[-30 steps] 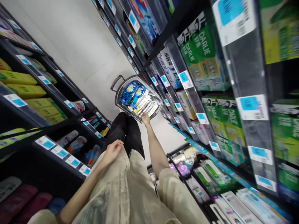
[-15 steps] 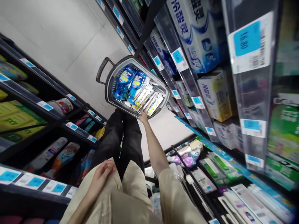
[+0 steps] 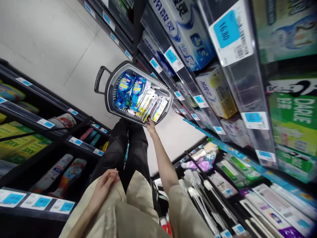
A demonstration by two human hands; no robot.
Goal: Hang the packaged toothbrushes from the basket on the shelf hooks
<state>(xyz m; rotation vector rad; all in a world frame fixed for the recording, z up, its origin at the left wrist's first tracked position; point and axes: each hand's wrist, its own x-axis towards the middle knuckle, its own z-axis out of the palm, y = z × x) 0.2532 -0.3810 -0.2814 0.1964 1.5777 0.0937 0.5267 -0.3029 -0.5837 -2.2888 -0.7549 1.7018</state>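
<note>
A grey and black shopping basket (image 3: 108, 99) is on the floor side, beyond my legs. Two blue bottles (image 3: 125, 82) with yellow labels lie in its left half, and several flat blister packs of toothbrushes (image 3: 151, 104) fill the right half. My right hand (image 3: 150, 127) is closed over the basket's near rim, its fingertips partly hidden there. My left hand (image 3: 106, 185) hovers at the front of my beige jacket (image 3: 138, 211), near the hem, with fingers curled together and nothing visible in them.
On the right, shelves hold toothpaste boxes (image 3: 215, 89) behind price tags (image 3: 230, 33). Brushes and packs (image 3: 247, 172) hang lower right. The left shelf carries yellow packs (image 3: 22, 138) and bottles (image 3: 54, 172). Pale floor (image 3: 61, 39) stretches to the upper left.
The basket, with my right hand on its rim, appears slightly further left in view. The right shelves have shifted left too. My left hand has kept nearly the same place.
</note>
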